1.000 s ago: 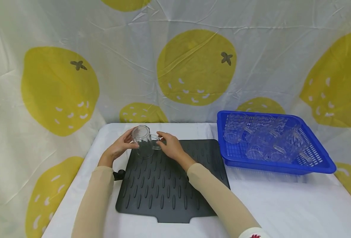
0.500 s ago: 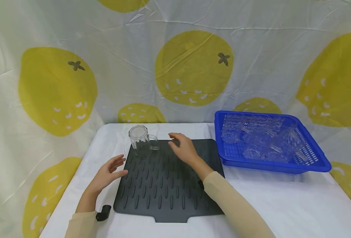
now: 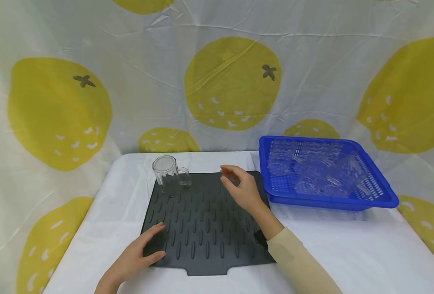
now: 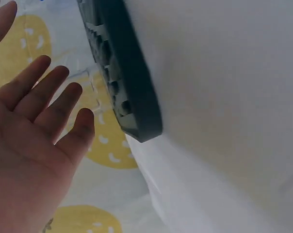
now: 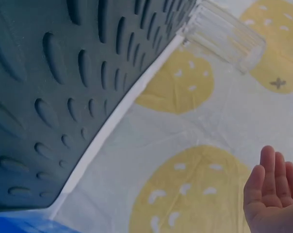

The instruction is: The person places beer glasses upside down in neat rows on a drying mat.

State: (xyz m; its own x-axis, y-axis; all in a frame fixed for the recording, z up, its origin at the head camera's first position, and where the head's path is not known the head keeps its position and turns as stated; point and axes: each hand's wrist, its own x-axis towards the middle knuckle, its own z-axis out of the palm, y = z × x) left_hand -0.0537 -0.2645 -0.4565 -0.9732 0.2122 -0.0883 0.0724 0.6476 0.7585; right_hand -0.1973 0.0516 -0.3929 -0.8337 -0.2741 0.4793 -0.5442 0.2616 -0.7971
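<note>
A clear glass mug (image 3: 168, 176) stands at the far left corner of a dark ridged drying mat (image 3: 206, 228), its handle pointing right. It shows from the side in the right wrist view too, a glass mug (image 5: 226, 35) at the mat's edge. My left hand (image 3: 136, 251) is over the mat's near left corner, apart from the mug, fingers loosely spread and holding nothing. In the left wrist view that hand (image 4: 37, 126) has relaxed fingers beside the mat's edge. My right hand (image 3: 243, 188) hovers over the mat's right part, fingers loosely bent, with nothing in it.
A blue plastic basket (image 3: 327, 203) stands right of the mat, with several clear glass mugs (image 3: 312, 167) lying in it. A white cloth (image 3: 334, 245) covers the table. Behind hangs a curtain (image 3: 147, 81) printed with yellow lemons.
Both hands have let go of the glass mug, which stays on the mat. My left hand has drawn back toward the near left; my right hand has moved right, toward the basket.
</note>
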